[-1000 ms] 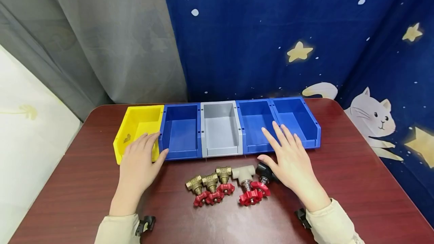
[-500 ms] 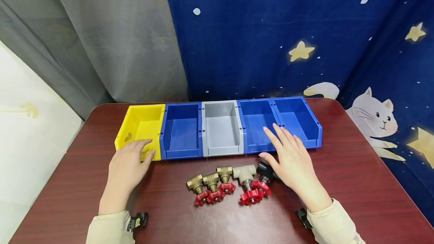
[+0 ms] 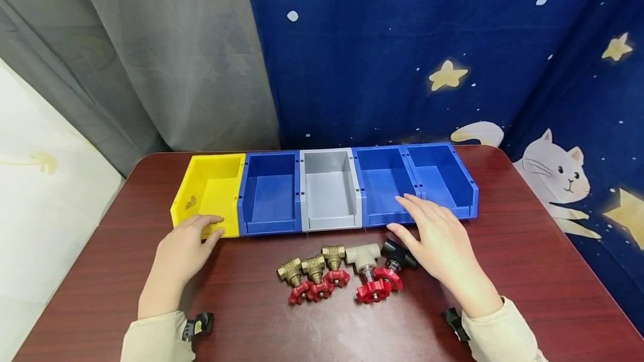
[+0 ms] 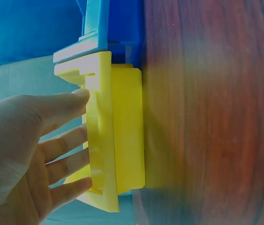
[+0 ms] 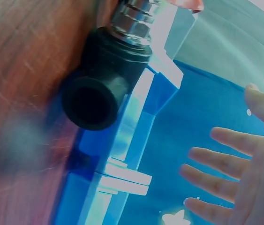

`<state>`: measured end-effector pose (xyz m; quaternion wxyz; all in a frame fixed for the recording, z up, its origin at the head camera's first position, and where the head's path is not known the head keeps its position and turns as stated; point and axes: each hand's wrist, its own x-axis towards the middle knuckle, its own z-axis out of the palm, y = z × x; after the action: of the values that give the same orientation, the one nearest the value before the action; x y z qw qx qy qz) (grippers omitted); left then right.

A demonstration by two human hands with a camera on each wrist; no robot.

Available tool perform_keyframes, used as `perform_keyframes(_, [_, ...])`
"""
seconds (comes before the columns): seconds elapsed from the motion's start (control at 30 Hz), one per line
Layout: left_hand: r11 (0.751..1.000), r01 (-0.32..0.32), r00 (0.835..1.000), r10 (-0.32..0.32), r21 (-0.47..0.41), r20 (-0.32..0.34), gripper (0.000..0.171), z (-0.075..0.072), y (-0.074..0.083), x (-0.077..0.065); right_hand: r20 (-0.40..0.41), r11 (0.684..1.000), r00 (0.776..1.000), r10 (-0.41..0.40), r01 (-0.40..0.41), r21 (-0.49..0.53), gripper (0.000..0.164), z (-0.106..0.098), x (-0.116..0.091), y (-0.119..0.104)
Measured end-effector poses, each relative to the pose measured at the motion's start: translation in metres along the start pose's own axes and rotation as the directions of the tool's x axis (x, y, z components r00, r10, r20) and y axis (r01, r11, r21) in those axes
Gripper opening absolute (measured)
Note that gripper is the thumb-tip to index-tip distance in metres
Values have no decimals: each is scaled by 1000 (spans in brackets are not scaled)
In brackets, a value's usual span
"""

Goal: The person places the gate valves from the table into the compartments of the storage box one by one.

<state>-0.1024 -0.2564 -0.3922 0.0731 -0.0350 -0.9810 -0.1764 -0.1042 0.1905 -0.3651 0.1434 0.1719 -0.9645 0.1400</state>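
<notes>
My left hand [image 3: 182,253] is at the front lip of the yellow bin [image 3: 230,223], fingers loosely extended over it. In the left wrist view the thumb and fingertips come right at the lip of the yellow bin [image 4: 128,126]. My right hand [image 3: 443,239] hovers with spread, relaxed fingers, holding nothing. Just left of it lies a black valve [image 3: 394,251] with a red handwheel. The right wrist view shows this black valve [image 5: 117,70] close up, apart from the fingers. A pale grey tee valve [image 3: 363,256] lies beside it, then three brass valves [image 3: 313,268] with red handwheels.
Right of the yellow bin stand a blue bin [image 3: 271,228], a grey bin [image 3: 331,222] and two more blue bins [image 3: 387,218], side by side in a row. The dark red table [image 3: 261,328] ends at a curtain [image 3: 352,71] behind the bins.
My left hand has drawn back from the joint between the yellow and blue bins, toward me and left. My right hand has shifted slightly toward me and right, uncovering more of the black valve.
</notes>
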Motion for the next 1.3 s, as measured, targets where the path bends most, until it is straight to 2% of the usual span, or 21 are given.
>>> perform_keyframes(0.13, [1000,5,1000,-5,-12,11,29,-1,-2,1,33,1000,999,-5,4,8,59,-5,0,-2])
perform_keyframes(0.27, [1000,8,1000,-7,-19,18,28,-1,-3,0,123,999,992,10,-14,34,62,-10,-3,-3])
perform_keyframes(0.53, [1000,-1,1000,1,-1,23,28,1,-4,5,317,996,948,37,-59,62,80,-16,-15,-5])
perform_keyframes(0.63, [1000,-4,1000,5,-4,27,27,2,-5,10,366,994,928,67,-92,53,80,-15,-16,-8])
perform_keyframes(0.8, [999,14,999,-13,-35,42,23,0,-10,19,392,994,916,90,-107,21,75,-10,-12,-14])
perform_keyframes(0.97, [997,53,996,-49,-55,72,21,-5,-15,16,431,998,901,43,-61,28,74,-3,-16,-22])
perform_keyframes(1.1, [997,53,996,-48,-59,80,21,-6,-14,17,465,999,885,20,-36,26,70,-4,-21,-26])
perform_keyframes(1.3, [997,53,996,-49,-56,69,22,-3,-7,20,460,999,888,-10,-8,36,63,-8,-19,-22])
